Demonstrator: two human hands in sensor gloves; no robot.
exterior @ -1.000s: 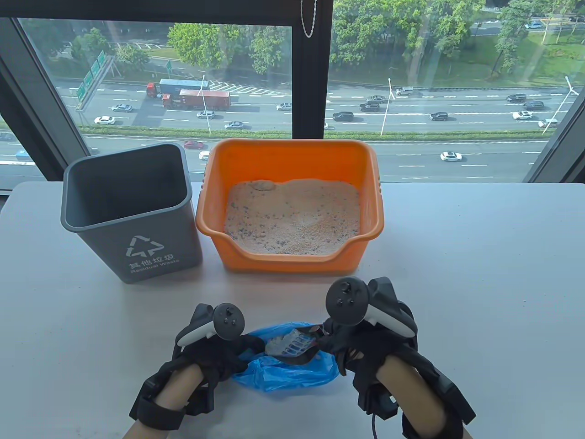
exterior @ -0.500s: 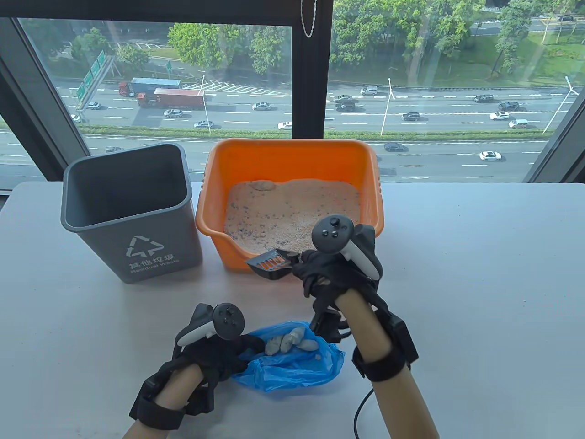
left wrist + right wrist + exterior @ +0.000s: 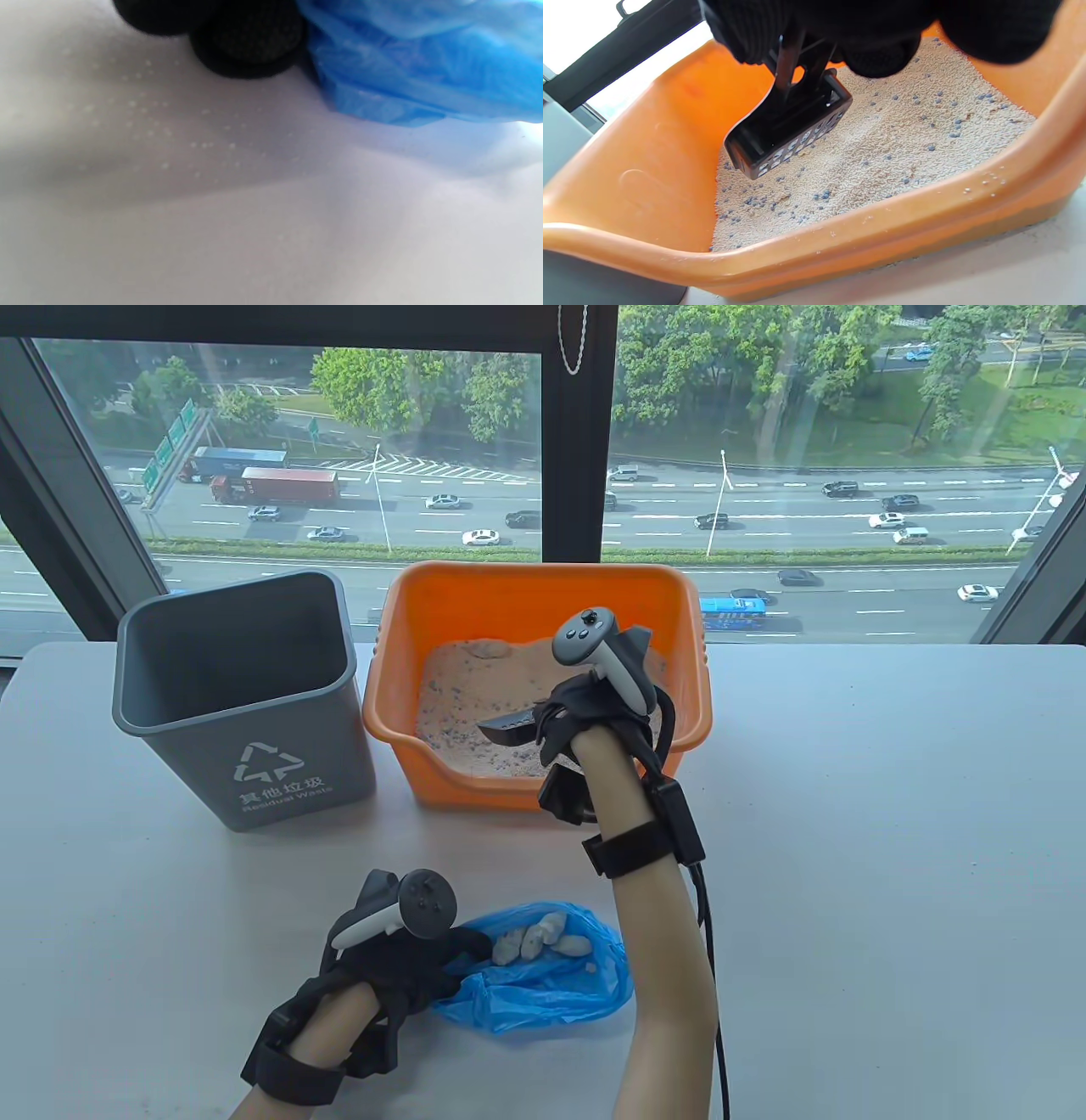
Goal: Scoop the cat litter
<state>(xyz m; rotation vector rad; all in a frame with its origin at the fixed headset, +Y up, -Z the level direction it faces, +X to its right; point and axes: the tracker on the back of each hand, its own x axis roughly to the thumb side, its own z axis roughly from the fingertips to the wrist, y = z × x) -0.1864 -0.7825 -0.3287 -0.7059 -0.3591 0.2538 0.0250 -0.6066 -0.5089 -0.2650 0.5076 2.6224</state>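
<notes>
An orange litter box (image 3: pixel 399 704) holds pale litter (image 3: pixel 475 695) with dark specks. My right hand (image 3: pixel 585 712) grips the handle of a black slotted scoop (image 3: pixel 506 723) and holds it just above the litter, inside the box. In the right wrist view the scoop (image 3: pixel 789 135) looks empty and tilts down over the litter (image 3: pixel 882 156). My left hand (image 3: pixel 399 959) holds the edge of a blue plastic bag (image 3: pixel 543 993) on the table near me. Several pale clumps (image 3: pixel 534 937) lie in the bag. The bag also shows in the left wrist view (image 3: pixel 424 67).
A grey waste bin (image 3: pixel 246 704) stands left of the litter box, touching or nearly touching it. The white table (image 3: pixel 848 814) ends at a window behind the box. A black cable (image 3: pixel 708 950) hangs along my right forearm.
My right hand lifted the scoop off the blue bag, leaving the clumps in it, and carried it forward into the litter box. My left hand has stayed on the bag.
</notes>
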